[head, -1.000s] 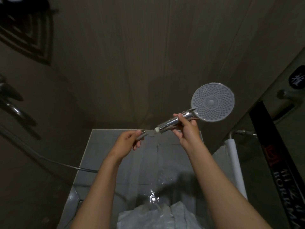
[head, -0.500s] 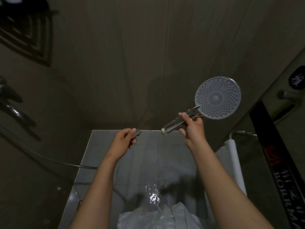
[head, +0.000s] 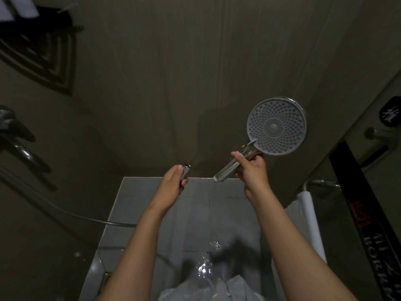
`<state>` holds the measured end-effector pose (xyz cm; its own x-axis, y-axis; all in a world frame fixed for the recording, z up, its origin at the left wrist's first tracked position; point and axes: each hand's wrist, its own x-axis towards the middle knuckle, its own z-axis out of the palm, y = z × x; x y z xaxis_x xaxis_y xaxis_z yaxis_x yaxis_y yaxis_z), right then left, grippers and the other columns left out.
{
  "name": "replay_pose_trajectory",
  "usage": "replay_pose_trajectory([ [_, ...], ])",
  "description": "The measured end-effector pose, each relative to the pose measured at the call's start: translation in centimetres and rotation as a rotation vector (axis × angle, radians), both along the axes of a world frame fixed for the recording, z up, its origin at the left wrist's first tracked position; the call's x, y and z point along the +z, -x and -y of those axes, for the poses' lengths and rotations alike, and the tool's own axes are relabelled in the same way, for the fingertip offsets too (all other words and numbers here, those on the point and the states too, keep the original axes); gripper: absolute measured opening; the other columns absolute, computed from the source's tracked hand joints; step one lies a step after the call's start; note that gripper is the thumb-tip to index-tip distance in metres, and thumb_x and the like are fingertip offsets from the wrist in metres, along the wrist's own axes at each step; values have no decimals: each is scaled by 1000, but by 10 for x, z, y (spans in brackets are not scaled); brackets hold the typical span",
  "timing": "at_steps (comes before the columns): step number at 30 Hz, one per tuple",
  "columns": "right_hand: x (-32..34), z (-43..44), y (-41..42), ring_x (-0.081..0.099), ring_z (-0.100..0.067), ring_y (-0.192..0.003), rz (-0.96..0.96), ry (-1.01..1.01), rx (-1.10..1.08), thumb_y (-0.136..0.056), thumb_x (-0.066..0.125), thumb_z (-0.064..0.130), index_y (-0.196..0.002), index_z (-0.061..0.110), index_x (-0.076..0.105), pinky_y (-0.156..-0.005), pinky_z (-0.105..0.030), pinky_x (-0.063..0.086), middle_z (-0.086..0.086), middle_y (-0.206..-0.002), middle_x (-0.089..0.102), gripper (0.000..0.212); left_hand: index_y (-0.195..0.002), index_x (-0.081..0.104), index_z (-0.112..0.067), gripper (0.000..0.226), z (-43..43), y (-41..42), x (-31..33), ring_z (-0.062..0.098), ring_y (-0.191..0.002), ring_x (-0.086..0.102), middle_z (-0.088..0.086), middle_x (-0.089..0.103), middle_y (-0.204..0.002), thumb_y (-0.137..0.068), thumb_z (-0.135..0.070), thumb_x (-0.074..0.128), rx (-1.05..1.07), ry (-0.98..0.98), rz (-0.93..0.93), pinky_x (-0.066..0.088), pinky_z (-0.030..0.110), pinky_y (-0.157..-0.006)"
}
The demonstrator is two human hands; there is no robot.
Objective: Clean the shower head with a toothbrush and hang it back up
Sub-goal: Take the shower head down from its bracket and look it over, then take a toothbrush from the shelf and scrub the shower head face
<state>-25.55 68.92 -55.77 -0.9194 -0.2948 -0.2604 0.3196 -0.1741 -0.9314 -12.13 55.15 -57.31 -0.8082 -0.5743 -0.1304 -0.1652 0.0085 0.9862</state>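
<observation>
Gap between hose end and shower head widens vs. earlier; parts well apart. L hand curls round hose end, prob. keeping it off floor. R hand grips handle, nozzle face toward viewer, presumably for brushing. No toothbrush in view.

Muted browns and greys, broken by chrome and one pale dotted disc.

Pale lilac-grey across the shower head face, dotted in concentric rings round a plain centre button, rimmed and handled in chrome; chrome again on the hose fitting, dull grey along the hose. Drab brown-grey over the wall, faintly streaked vertically. Light grey on the floor tiles, gridded by thin darker grout, flecked with white wet glints. Black on the strip at right, lettered white, marked red. White on the roll of cloth beside it.
</observation>
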Motion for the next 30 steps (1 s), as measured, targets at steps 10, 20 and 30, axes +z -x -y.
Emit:
replay_pose_trajectory([
  [10, 18, 0, 9, 59, -3, -71, -219, -147, 167, -85, 65, 6, -101, 8, 57, -61, -10, 46, 3, -80, 62, 18, -98, 54, -14, 7, -19, 24, 16, 5, -62, 43, -6, 48, -72, -96, -13, 48, -81, 79, -3, 37, 20, -62],
  [20, 49, 4, 10, 63, 2, -69, -364, -237, 377, -85, 67, 14, -93, 7, 65, -59, -13, 46, 0, -83, 67, 10, -108, 57, -3, 21, -24, 40, 42, 10, -92, 62, 3, 68, -98, -97, -18, 48, -68, 37, -93, 45, 17, -82],
  [30, 58, 14, 10, 67, 0, -66, -452, -228, 556, -85, 65, 5, -88, 5, 61, -62, -14, 52, -1, -78, 70, 4, -105, 56, 13, 38, -30, 41, 38, 22, -85, 59, 21, 62, -92, -74, 0, 74, -91, -24, -79, 49, 28, -73],
])
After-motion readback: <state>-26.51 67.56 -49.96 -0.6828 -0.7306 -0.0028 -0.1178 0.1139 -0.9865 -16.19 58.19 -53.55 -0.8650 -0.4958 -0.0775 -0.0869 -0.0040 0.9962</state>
